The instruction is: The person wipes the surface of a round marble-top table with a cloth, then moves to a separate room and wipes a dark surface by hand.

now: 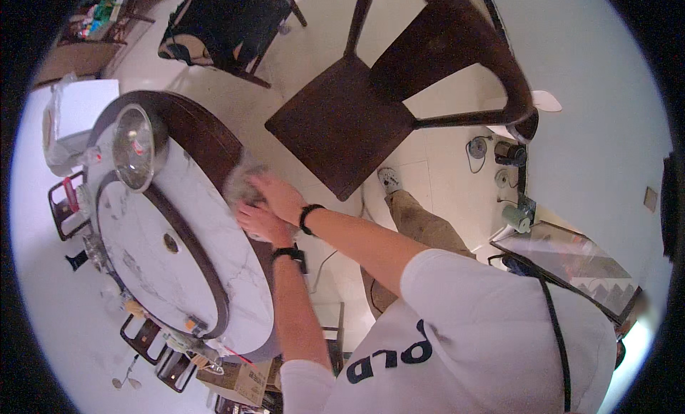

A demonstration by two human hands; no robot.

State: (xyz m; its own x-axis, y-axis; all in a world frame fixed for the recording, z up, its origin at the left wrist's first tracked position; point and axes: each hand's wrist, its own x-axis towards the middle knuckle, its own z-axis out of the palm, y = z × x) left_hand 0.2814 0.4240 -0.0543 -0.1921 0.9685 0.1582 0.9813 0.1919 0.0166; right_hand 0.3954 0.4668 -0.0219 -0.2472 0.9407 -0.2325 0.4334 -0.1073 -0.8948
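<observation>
My left hand [263, 221], with a black watch on its wrist, and my right hand [281, 199], with a dark bracelet, are close together at the near edge of the round marble-patterned table [243, 269]. Between them they hold a blurred greyish thing [242, 185] that looks like a crumpled bag or cloth; motion blur hides what it is. My fingers are bent around it and partly hidden. Farther along the tabletop, beyond my right hand, a metal bowl [159, 146] shows a shiny inside with a small red spot.
A dark-rimmed turntable [155, 259] occupies the table's middle, with a small orange-and-black item [196, 325] near its rim. A dark wooden chair [326, 120] stands to my right. Black fabric [230, 23] drapes another chair. Cardboard boxes [241, 382] lie beyond the table's left end.
</observation>
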